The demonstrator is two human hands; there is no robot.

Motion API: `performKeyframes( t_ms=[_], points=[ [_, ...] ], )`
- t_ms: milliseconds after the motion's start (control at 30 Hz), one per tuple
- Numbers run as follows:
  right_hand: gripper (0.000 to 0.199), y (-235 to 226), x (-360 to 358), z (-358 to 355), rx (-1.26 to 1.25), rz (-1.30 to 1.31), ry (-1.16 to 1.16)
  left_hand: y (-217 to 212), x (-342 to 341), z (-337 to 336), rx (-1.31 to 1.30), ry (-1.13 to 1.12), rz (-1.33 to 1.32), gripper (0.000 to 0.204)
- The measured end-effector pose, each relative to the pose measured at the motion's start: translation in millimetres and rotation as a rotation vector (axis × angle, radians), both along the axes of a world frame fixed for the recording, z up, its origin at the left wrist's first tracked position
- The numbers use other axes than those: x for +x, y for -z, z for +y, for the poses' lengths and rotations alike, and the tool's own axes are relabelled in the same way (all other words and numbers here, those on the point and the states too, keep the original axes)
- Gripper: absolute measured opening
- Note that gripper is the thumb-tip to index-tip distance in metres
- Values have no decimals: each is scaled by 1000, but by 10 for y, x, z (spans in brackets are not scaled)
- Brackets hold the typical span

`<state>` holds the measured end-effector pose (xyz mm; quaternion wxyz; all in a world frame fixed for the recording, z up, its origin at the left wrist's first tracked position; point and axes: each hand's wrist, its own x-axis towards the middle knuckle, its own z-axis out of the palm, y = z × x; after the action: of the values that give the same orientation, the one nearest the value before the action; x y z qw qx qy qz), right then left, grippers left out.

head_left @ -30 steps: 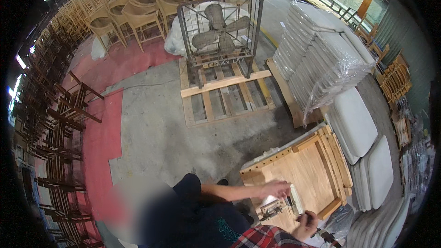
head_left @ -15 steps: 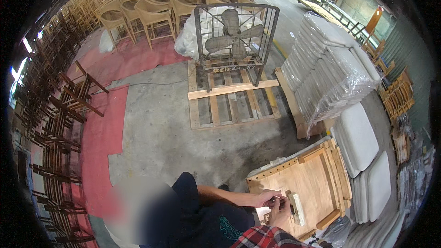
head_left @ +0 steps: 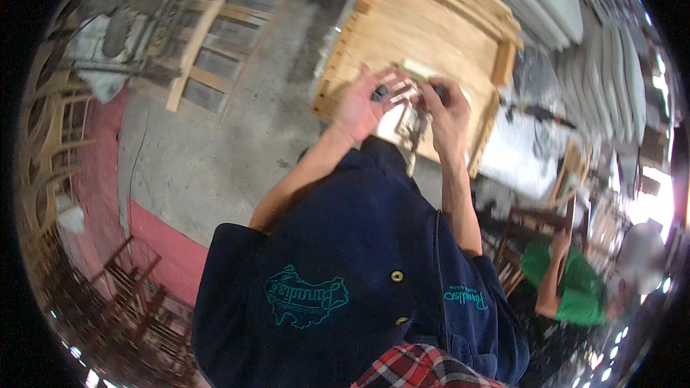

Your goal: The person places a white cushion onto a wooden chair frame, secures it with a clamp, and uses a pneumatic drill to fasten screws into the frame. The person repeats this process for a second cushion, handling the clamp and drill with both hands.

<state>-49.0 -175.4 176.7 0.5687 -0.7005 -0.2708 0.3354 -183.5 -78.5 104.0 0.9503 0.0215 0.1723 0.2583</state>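
My left hand [head_left: 359, 106] hovers over the near edge of a shallow wooden panel with a raised frame [head_left: 445, 18]. Its fingers are stretched and spread, and a small dark thing shows beside the palm, too blurred to name. Close by on the right, my right hand [head_left: 451, 118] has thumb and fingers bent together; whatever they pinch cannot be made out. Just beyond the fingertips lies a pale block [head_left: 418, 68] on the panel. Below and between the hands are a bright white patch [head_left: 390, 126] and a dark, tool-like thing [head_left: 412, 133], both unclear.
Stacked pale cushions [head_left: 543, 0] stand beyond the panel at right. A slatted wooden pallet [head_left: 208, 65] and caged fan [head_left: 118, 36] are at far left. Red floor sheeting [head_left: 162, 237] borders dark chair frames [head_left: 136, 280]. A person in green [head_left: 575, 284] is at right.
The view has swung round and tilted down, bringing my torso and the panel to the middle. My hands, close together before, are now apart, the left with its fingers spread.
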Motion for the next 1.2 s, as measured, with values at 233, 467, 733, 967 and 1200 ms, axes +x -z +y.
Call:
performKeyframes(
  t_ms=[233, 467, 733, 967, 1200],
  points=[
    [21, 78, -124, -129, 73, 143, 82, 96, 33, -18, -25, 172, -83, 74],
    [22, 162, -178, -2, -16, 171, 27, 115, 115, 42, 21, 215, 65, 65],
    [18, 460, 287, -368, 101, 557, 268, 463, 118, 93, 36, 206, 125, 24],
    [32, 1122, 1207, -1391, 230, 627, 786, 572, 84, 58, 166, 245, 475, 29],
    [14, 1925, 2756, -2201, 282, 587, 1231, 483, 118, 49, 202, 305, 602, 29]
  ],
)
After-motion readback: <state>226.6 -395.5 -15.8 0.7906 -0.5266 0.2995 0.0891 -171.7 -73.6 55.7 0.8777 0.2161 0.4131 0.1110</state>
